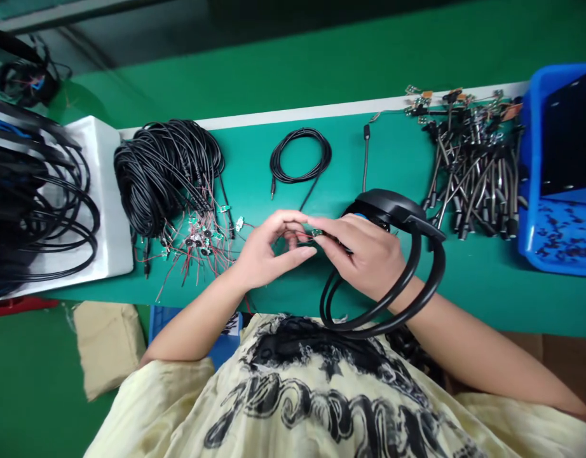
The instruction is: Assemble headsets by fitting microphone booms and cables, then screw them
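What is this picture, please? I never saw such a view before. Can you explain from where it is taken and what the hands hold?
This is one picture from a camera worn on a person's head, looking down at their own two bare hands. The right hand holds a black headset, and its fingertips and the left hand meet at a tiny green circuit board. On the green bench lie coiled black cables, small wired boards and a heap of metal-and-black parts.

A black neckband headset (393, 213) with thick curved arms hangs from the right hand (364, 257), while a tiny green circuit board (316, 233) trailing thin red wires sits at its fingertips, beside the left hand (269, 251).
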Available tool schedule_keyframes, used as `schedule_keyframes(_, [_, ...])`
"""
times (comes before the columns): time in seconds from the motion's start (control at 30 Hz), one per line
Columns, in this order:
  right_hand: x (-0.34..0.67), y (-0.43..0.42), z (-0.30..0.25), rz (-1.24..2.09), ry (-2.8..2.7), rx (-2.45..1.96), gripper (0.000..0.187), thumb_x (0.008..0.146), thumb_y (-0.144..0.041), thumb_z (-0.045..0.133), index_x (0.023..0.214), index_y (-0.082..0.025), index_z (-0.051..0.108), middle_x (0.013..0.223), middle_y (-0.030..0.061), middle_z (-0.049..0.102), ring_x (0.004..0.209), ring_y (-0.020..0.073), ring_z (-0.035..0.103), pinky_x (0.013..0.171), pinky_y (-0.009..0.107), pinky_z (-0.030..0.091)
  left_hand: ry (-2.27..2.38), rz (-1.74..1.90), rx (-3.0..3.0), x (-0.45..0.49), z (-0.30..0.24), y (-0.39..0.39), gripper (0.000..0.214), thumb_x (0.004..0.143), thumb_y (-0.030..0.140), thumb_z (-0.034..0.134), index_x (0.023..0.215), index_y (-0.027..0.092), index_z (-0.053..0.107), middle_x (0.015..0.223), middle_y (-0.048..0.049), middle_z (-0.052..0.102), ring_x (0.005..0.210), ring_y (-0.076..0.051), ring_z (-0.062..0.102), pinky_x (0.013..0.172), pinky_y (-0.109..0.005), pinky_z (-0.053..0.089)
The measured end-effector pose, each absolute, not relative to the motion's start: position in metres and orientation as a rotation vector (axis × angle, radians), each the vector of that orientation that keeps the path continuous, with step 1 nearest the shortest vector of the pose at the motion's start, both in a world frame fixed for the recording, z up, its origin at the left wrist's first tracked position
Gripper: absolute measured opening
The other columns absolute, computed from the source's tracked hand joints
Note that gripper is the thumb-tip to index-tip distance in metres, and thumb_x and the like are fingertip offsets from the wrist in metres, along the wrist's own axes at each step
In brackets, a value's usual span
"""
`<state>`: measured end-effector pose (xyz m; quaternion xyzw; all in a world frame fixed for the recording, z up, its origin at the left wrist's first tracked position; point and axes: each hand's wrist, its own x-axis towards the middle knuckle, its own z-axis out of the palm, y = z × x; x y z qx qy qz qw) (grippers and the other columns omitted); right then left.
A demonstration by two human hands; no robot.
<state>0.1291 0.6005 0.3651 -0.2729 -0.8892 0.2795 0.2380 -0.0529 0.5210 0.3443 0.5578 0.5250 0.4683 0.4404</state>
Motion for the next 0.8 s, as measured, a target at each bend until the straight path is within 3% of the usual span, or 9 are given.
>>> schedule_keyframes(0.1, [0.132, 0.601, 0.363, 0.93, -2.447, -0.799, 0.027, 0.095, -0.029, 0.052, 0.119, -0.027, 0.064, 0.095, 0.0023, 0.072, 0.082, 0.014, 0.067, 0.075, 0.027, 0.054, 1.467, 1.129, 1.483, -0.056, 0.345, 0.517, 0.034, 0.084, 0.031, 0.07, 0.114, 0.02, 0.057, 0.087, -0.0023, 0.062, 0.075, -0.011, 0.06, 0.068, -0.022, 0.052])
schedule_keyframes(0.3, [0.138, 0.602, 0.362, 1.241, -2.384, -0.839, 0.016, 0.091, -0.026, 0.058, 0.101, -0.024, 0.07, 0.088, -0.0013, 0.071, 0.076, 0.0092, 0.065, 0.074, 0.021, 0.053, 1.582, 1.104, 1.714, -0.051, 0.346, 0.51, 0.008, 0.086, 0.021, 0.067, 0.094, 0.02, 0.067, 0.083, -0.0011, 0.068, 0.07, -0.008, 0.06, 0.067, -0.022, 0.049])
schedule_keyframes(0.4, [0.142, 0.6, 0.355, 1.287, -2.314, -0.888, 0.02, 0.089, -0.026, 0.061, 0.108, -0.022, 0.066, 0.099, 0.0024, 0.067, 0.08, 0.0099, 0.064, 0.076, 0.024, 0.055, 1.541, 1.132, 1.519, -0.047, 0.345, 0.509, 0.006, 0.085, 0.022, 0.069, 0.09, 0.02, 0.068, 0.081, -0.0008, 0.069, 0.068, -0.008, 0.059, 0.064, -0.021, 0.049])
schedule_keyframes(0.53, [0.143, 0.596, 0.346, 1.537, -2.035, -0.906, 0.036, 0.087, -0.026, 0.063, 0.122, -0.022, 0.055, 0.12, 0.0074, 0.061, 0.103, 0.0146, 0.064, 0.09, 0.031, 0.057, 1.346, 1.168, 1.036, -0.045, 0.342, 0.512, 0.011, 0.083, 0.028, 0.07, 0.088, 0.019, 0.067, 0.073, 0.0003, 0.068, 0.051, -0.006, 0.052, 0.046, -0.018, 0.043])
schedule_keyframes(0.63, [0.142, 0.595, 0.345, 1.754, -1.886, -0.852, 0.029, 0.088, -0.026, 0.062, 0.117, -0.021, 0.058, 0.105, 0.0047, 0.069, 0.098, 0.0136, 0.068, 0.086, 0.028, 0.058, 1.218, 1.171, 0.899, -0.045, 0.339, 0.516, 0.014, 0.083, 0.03, 0.07, 0.088, 0.018, 0.065, 0.074, -0.0001, 0.068, 0.047, -0.005, 0.05, 0.043, -0.018, 0.042])
schedule_keyframes(0.8, [0.141, 0.599, 0.347, 1.742, -1.905, -0.94, 0.024, 0.089, -0.027, 0.06, 0.111, -0.019, 0.063, 0.084, 0.0015, 0.069, 0.072, 0.0091, 0.065, 0.061, 0.019, 0.053, 1.413, 1.114, 1.213, -0.043, 0.342, 0.517, 0.013, 0.088, 0.031, 0.065, 0.094, 0.019, 0.064, 0.079, -0.0021, 0.07, 0.057, -0.008, 0.058, 0.052, -0.021, 0.047])
